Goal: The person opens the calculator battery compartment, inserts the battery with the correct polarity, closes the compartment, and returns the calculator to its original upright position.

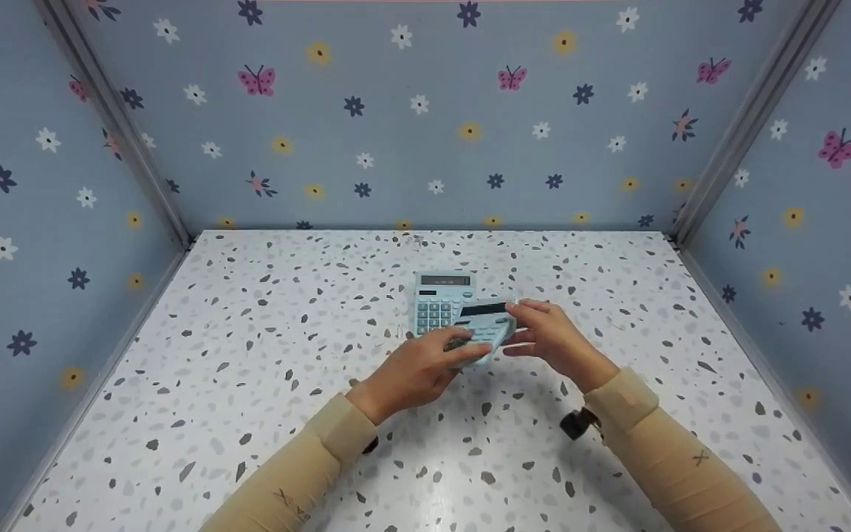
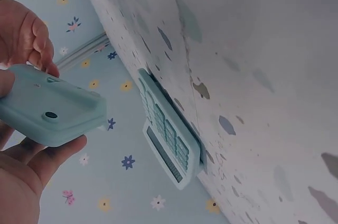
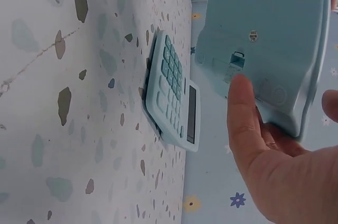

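Note:
My left hand grips a pale blue calculator by its lower end, thumb on one side and fingers on the other. It is tilted above the table, and its back shows in the right wrist view. Beside its upper right corner is my right hand, fingers extended. One right fingertip lies at the small latch on the calculator's back; whether it presses cannot be told. A second, similar calculator rests face up just behind, its lower right part hidden by the held one.
The white speckled tabletop spreads around the hands. Blue panels with flowers and butterflies enclose the back and both sides, with grey metal posts at the corners. A dark wrist device hangs under the right wrist.

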A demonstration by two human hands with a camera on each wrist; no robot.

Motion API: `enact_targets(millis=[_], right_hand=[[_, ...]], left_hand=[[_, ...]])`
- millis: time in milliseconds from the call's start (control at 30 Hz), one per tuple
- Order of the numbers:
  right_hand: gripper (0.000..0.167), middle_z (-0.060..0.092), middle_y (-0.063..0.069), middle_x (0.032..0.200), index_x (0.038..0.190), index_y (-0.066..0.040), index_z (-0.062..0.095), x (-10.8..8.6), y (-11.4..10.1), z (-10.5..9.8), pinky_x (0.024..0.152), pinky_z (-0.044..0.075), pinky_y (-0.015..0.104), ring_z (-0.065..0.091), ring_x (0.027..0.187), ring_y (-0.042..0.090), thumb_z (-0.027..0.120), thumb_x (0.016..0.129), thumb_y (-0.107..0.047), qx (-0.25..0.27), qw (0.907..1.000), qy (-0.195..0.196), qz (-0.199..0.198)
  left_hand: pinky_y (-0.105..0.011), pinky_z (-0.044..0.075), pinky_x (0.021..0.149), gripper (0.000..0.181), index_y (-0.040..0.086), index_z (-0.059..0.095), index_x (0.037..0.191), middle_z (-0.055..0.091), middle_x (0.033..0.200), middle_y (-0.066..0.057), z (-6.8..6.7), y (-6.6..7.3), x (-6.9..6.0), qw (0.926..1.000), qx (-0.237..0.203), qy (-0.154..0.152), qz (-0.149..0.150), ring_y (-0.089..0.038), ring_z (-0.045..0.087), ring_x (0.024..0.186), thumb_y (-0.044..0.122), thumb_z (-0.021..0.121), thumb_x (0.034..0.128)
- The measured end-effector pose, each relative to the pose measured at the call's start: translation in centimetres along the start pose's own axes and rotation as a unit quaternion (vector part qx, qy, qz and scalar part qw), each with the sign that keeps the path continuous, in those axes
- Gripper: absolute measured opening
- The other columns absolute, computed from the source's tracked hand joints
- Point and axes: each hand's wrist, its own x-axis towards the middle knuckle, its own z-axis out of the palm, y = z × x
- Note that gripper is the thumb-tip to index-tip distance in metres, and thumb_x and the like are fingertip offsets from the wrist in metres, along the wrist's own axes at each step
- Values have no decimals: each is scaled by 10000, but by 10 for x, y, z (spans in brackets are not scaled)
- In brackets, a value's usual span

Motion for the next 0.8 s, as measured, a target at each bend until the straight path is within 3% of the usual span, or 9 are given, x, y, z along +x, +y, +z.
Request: enact_targets(millis=[133,367,633,800], right_hand=[[590,741,78,1059,1597,65,390,-1,1,1,804,679,353,791,833,182,559,1130,-252,245,9996,44,101],[475,725,76,1029,1514,57,452,1,3,-1,757,675,329,778,797,172,564,1120,-183,493,9985,134,217],[463,759,66,1059,1533,45,486,1,5,-1,787,672,325,777,827,160,571,1106,-111,410,9988,196,198],[443,760,60,1067,1514,50,504,1,6,0,797,670,315,775,831,159,570,1093,-71,453,9987,226,80]], left_hand=[[-400,649,942,523,356,589,1491,686,1343,-166,1,0,1,9995,269,-48,142,-294,721,1163,69,675,1062],[-401,642,984,500,410,600,1489,686,1371,-133,0,2,2,9953,849,-328,334,-307,704,1219,135,656,1076],[-427,642,918,569,432,575,1490,684,1357,-116,1,2,2,9857,1496,-218,739,-327,689,1154,98,669,1038],[-464,654,911,588,427,553,1513,689,1364,-110,2,2,2,9837,1612,-191,771,-350,703,1174,84,646,1044]])
